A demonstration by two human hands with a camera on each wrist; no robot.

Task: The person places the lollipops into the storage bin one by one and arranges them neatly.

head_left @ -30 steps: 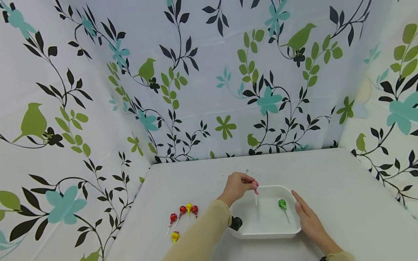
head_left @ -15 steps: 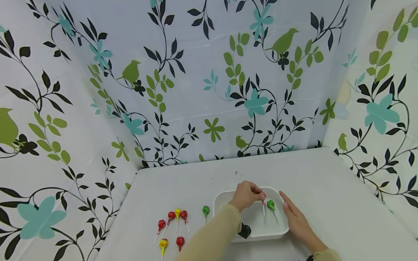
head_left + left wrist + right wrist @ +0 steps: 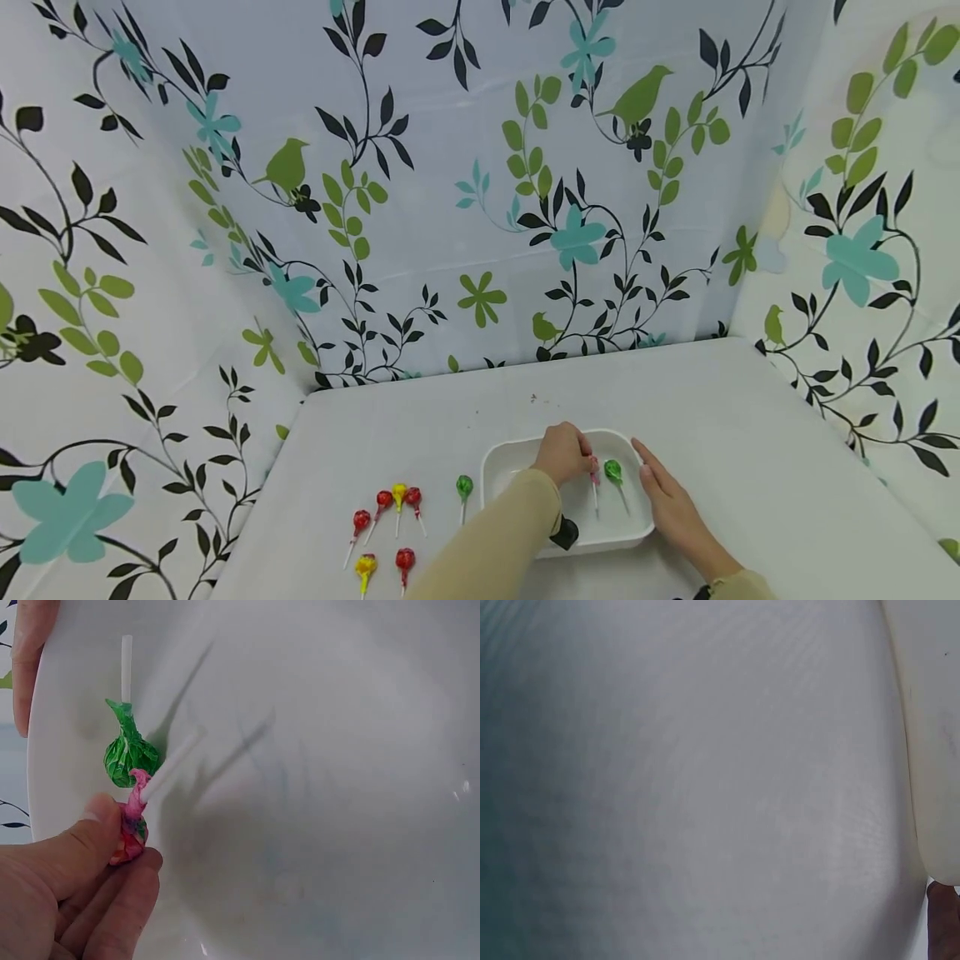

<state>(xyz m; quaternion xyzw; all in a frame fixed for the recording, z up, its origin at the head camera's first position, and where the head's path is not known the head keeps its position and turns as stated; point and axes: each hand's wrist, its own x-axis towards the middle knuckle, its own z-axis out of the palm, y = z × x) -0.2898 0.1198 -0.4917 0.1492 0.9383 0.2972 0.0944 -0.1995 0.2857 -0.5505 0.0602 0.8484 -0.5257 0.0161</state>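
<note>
My left hand (image 3: 564,454) pinches a pink-wrapped lollipop (image 3: 133,832) by its candy end, thumb on one side and fingers on the other. The lollipop is low inside the white tray (image 3: 611,543), its white stick slanting away from the hand. Right beside it in the tray lies a green lollipop (image 3: 131,754), stick parallel to the tray's side in the head view. Against the tray's right wall rests my right hand (image 3: 678,508), fingers straight. In the right wrist view only the tray's outer wall (image 3: 939,750) and a dark fingertip (image 3: 943,922) show.
Left of the tray, several lollipops lie on the white table (image 3: 712,400): a green one (image 3: 464,487), a yellow one (image 3: 365,567), a red one (image 3: 405,558) and a loose row of red and yellow ones (image 3: 399,497). A patterned curtain (image 3: 420,208) surrounds the table.
My left hand has carried the pink lollipop from above the tray's back left part rightward and down, beside the green one. My right hand stays at the tray's side. The head view has shifted.
</note>
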